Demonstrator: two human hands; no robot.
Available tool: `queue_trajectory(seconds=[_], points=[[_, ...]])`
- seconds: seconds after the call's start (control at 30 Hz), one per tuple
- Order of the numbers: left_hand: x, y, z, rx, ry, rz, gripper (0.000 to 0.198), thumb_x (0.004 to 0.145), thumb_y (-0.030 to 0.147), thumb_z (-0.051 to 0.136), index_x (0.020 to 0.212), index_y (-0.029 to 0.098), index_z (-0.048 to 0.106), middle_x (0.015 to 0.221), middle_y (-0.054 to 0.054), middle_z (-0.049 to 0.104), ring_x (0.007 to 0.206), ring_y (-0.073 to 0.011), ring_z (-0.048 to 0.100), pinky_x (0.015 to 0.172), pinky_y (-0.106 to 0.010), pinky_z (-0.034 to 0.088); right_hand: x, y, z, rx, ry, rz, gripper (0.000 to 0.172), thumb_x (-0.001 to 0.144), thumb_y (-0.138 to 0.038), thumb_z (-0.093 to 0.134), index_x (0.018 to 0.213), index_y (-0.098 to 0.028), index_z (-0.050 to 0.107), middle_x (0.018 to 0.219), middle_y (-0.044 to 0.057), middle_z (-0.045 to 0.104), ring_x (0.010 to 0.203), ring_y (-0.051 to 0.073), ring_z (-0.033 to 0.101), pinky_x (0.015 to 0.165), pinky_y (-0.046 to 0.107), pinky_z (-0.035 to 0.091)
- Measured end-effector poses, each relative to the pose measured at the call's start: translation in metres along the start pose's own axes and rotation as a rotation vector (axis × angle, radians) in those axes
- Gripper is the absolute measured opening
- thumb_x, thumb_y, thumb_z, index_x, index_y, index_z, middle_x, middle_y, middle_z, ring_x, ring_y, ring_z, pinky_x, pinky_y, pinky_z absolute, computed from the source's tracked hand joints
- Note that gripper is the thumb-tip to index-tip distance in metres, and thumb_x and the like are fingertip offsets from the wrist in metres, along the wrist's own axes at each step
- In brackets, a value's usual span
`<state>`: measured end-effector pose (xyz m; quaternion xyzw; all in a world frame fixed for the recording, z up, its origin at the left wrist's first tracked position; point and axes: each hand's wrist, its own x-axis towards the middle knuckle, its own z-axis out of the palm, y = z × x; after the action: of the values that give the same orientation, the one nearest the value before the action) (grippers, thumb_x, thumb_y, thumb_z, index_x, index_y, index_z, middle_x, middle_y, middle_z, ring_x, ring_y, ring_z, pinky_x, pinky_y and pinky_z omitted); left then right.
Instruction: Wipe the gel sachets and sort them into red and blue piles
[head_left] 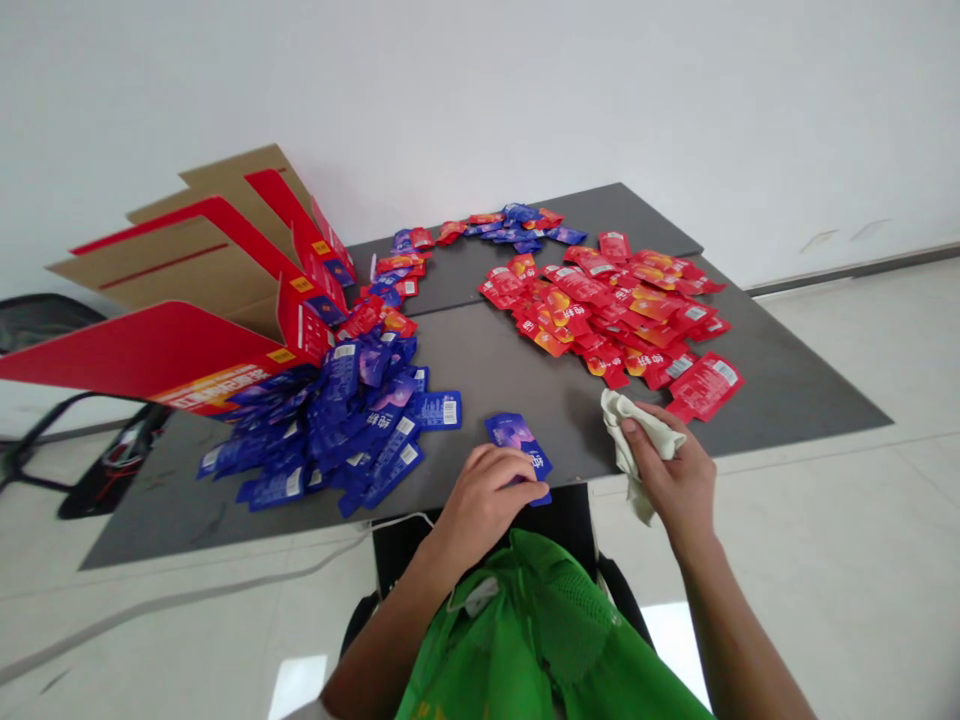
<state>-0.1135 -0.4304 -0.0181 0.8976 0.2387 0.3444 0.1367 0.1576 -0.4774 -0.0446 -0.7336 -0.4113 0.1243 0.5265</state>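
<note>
One blue packet (pixel 516 433) lies partly beneath the left hand (pixel 487 492)

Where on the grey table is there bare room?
Between the blue heap and red heap, beyond the separate blue packet; also the right corner, past the red heap. Crowded: the left, with red boxes beside the blue heap.

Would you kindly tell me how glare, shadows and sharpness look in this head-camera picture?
In the head view, bright glare on the floor near the bottom edge; a soft shadow on the gray table beside the pale cloth; and fine print on the blue pouches too soft to read.
</note>
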Motion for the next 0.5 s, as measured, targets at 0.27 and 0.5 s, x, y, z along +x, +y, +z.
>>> queue_trajectory(seconds=[0.27, 0.5], points=[[-0.038, 0.001, 0.029, 0.088, 0.065, -0.110, 0.007, 0.099, 0.022, 0.078, 0.100, 0.029, 0.081, 0.115, -0.001, 0.076, 0.117, -0.0221, 0.063, 0.100, -0.040, 0.043, 0.000, 0.002, 0.001, -0.023, 0.013, -0.005, 0.058, 0.089, -0.073, 0.073, 0.124, -0.026, 0.079, 0.109, 0.007, 0.080, 0.100, 0.032, 0.074, 0.093, 0.045, 0.057], [-0.021, -0.010, 0.029, -0.086, -0.004, -0.052, 0.017, 0.105, 0.012, 0.062, 0.105, 0.020, 0.078, 0.116, -0.007, 0.074, 0.126, -0.0206, 0.067, 0.115, -0.042, 0.052, 0.000, 0.002, 0.001, -0.029, 0.008, 0.000, 0.057, 0.090, -0.072, 0.073, 0.124, -0.027, 0.079, 0.109, 0.007, 0.080, 0.101, 0.031, 0.075, 0.092, 0.045, 0.057]])
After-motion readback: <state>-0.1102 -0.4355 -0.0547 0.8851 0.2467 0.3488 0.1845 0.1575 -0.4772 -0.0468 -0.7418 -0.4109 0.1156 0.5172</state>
